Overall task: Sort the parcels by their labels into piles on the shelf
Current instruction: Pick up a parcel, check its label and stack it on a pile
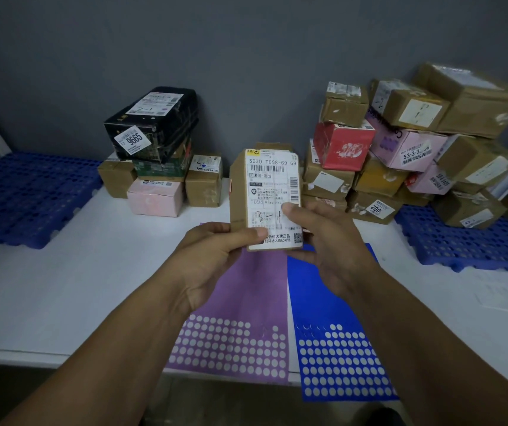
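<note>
Both my hands hold a small brown cardboard parcel (265, 192) upright above the white shelf (77, 265), its white shipping label facing me with "3-1" handwritten on it. My left hand (215, 259) grips its lower left corner, thumb across the label's bottom. My right hand (326, 238) grips the right side, thumb on the label. At back left stands a small pile with a black box (154, 124) on top of a green box, brown boxes and a pink box (154, 196). At back right lies a large heap of brown, pink and red parcels (406, 149).
A blue perforated plastic pallet (22, 198) lies on the shelf at the left and another (474, 244) at the right under the heap. A purple sticker sheet (240, 318) and a blue sticker sheet (335, 342) with white dots lie at the front edge. A grey wall is behind.
</note>
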